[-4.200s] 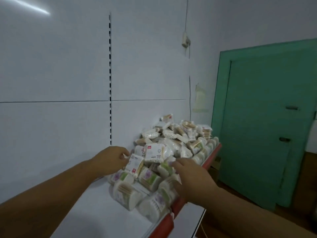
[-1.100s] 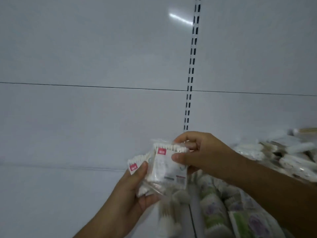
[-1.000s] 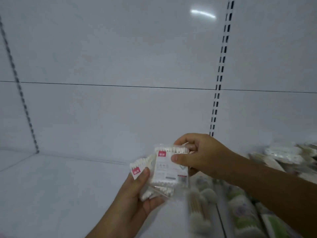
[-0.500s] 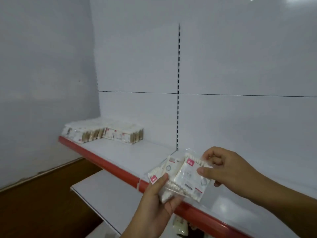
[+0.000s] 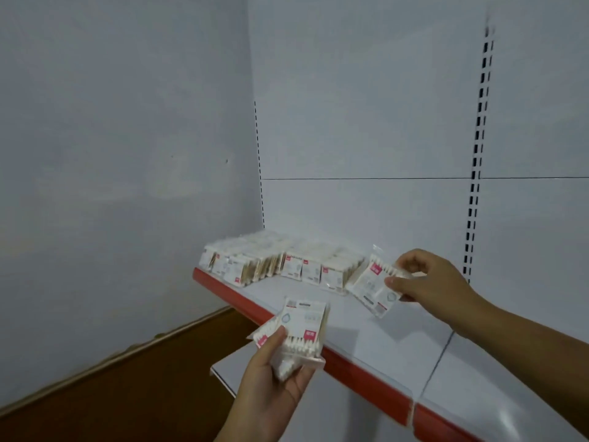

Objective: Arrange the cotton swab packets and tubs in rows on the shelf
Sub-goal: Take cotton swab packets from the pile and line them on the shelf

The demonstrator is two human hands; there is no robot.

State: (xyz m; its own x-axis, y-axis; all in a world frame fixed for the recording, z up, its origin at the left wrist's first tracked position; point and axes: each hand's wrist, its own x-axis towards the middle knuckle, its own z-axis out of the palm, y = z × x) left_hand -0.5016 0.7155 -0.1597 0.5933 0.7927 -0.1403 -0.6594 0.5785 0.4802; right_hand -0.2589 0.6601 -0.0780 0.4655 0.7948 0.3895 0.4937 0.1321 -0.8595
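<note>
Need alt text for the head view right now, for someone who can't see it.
The right hand holds one swab packet above the shelf, beside the rows of packets standing there; the left hand grips a few spare packets.

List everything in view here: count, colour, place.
shelf: one, white, red edge, centre
rows of packets: many, white, red tags, shelf's far left
lower shelf: one, white, beneath
back panel: white, behind shelf
uprights: two, black-slotted, on back panel
wall: grey, left
floor: brown, lower left
loose packet: one, white, above shelf
bundle: few packets, white, before shelf edge
left hand: grips bundle
right hand: pinches loose packet
</note>
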